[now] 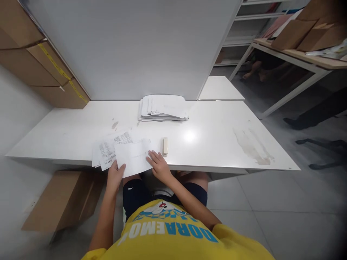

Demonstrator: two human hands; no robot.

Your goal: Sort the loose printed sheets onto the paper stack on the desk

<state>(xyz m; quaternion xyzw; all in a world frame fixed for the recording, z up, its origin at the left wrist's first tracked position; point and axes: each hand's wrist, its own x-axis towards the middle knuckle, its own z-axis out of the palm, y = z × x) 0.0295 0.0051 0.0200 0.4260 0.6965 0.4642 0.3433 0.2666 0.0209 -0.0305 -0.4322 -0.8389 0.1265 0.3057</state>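
- The left hand (114,177) grips the near left corner of a white rectangular paper envelope (133,157), thumb on top, fingers tucked beneath (hidden).
- The right hand (159,166) lies flat on the envelope's right edge, fingers spread slightly and pressing down.
- The envelope sits at the near edge of the white rectangular table (217,144), overhanging it a little and overlapping the printed paper sheets (108,148) to its left.
- A small cream oblong stapler-like object (165,146) lies just beside the right hand.
- A stack of white envelopes (162,107) rests at the table's far side, against the grey partition (135,47).
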